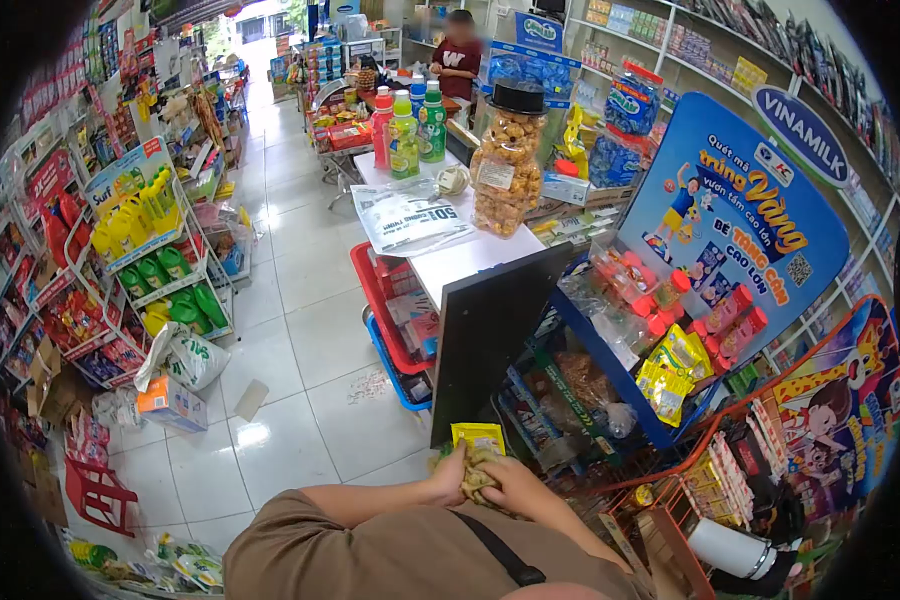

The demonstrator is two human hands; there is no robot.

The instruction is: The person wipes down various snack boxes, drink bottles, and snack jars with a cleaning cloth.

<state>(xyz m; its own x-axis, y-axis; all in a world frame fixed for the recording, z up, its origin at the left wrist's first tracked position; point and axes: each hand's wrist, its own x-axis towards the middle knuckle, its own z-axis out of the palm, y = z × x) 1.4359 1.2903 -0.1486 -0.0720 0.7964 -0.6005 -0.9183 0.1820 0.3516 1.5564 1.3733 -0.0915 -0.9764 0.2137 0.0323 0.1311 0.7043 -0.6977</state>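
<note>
Close in front of my body, both hands meet around a small yellow packet (479, 436) and a crumpled olive-yellow cloth (481, 474). My left hand (447, 478) is closed at the packet's left side, its thumb pointing up. From the other side my right hand (515, 486) grips the bunched cloth, which lies against the lower part of the packet. The packet's top edge sticks up above the fingers. Just beyond it stands a dark panel (490, 330) at the end of a white counter.
On the white counter (490, 252) stand a snack jar (510, 160), a white bag (410, 215) and several bottles (403, 140). A blue display rack (610, 345) at right holds yellow packets (675, 370). Red baskets (370, 270) sit left of the counter. A person (457, 60) stands farther back.
</note>
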